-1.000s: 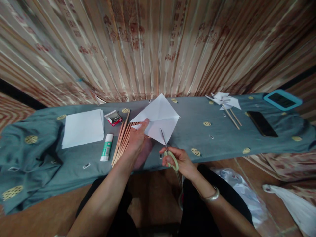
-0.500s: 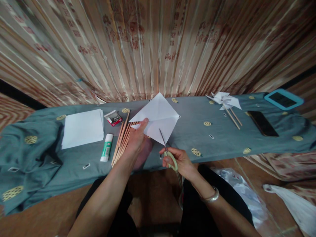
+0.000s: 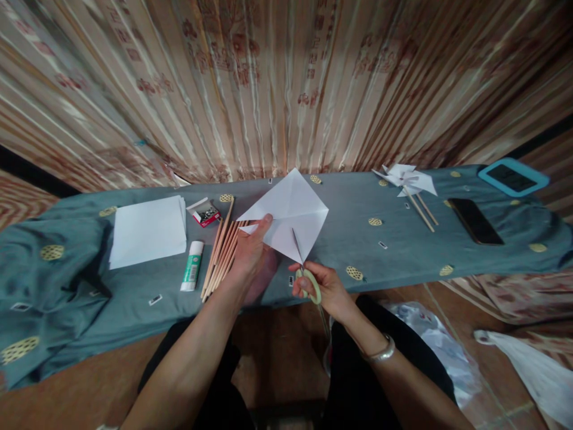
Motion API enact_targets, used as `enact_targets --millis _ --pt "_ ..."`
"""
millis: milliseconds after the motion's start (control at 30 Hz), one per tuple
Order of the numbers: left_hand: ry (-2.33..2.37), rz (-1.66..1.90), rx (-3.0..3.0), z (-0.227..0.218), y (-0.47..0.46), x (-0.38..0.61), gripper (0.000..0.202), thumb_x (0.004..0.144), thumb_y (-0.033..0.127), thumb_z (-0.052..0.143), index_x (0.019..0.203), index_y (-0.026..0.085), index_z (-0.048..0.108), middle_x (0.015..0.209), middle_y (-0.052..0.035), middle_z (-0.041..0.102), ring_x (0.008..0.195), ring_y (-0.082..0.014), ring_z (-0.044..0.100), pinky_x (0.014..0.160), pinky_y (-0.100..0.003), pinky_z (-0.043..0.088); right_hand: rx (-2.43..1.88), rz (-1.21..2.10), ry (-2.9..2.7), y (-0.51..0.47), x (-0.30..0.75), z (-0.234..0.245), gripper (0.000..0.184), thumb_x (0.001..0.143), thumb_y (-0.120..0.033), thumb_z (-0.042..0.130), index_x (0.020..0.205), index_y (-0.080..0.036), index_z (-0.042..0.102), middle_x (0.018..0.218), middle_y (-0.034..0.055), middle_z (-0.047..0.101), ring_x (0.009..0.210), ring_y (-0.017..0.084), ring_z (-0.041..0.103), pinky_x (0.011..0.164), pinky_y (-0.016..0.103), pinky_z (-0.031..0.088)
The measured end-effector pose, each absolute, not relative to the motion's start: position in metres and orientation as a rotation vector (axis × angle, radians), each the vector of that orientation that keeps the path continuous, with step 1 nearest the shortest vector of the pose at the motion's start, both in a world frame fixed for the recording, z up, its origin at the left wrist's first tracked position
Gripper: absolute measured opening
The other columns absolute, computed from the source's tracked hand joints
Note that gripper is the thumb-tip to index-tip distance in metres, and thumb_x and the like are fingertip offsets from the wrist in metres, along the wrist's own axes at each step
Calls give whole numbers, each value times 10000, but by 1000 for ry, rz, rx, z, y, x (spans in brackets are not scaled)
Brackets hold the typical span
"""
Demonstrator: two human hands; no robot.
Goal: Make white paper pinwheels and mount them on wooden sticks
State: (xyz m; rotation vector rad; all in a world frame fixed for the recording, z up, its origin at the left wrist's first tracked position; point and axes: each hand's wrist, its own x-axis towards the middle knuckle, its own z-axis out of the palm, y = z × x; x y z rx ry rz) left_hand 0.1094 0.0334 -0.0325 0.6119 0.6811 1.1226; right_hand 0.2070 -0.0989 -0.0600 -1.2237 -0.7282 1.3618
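A square white sheet of paper (image 3: 299, 209) with crease lines is held up, one corner toward me. My left hand (image 3: 251, 245) grips it at the left, thumb on top, beside a slit running in from the left corner. My right hand (image 3: 323, 286) is closed round the light green handles of a pair of scissors (image 3: 314, 288). One blade lies over the near corner of the paper, pointing toward the middle; the other blade is hidden beneath the sheet. Under and beside my left hand lie several wooden sticks (image 3: 218, 257).
On the green cloth (image 3: 349, 245) lie a stack of white paper (image 3: 147, 232), an open box of pins (image 3: 205, 213) and a glue stick (image 3: 192, 266) at left. To the right are paper pinwheels (image 3: 407, 178) on sticks, a phone (image 3: 475, 221) and a blue-framed device (image 3: 514, 177).
The paper, both hands and the scissors have shifted very slightly right in view. The blade still lies over the near corner, and both grips are unchanged.
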Motion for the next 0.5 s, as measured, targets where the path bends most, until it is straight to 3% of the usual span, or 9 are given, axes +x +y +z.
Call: enact_targets --millis 500 --pt "698 1101 632 -34 31 110 277 624 232 833 827 117 682 778 -47 725 674 -152 671 738 -289 527 -1238 1348 -702 -98 207 -59 476 651 -528 796 936 -170 665 618 -7 658 518 88 554 514 225 443"
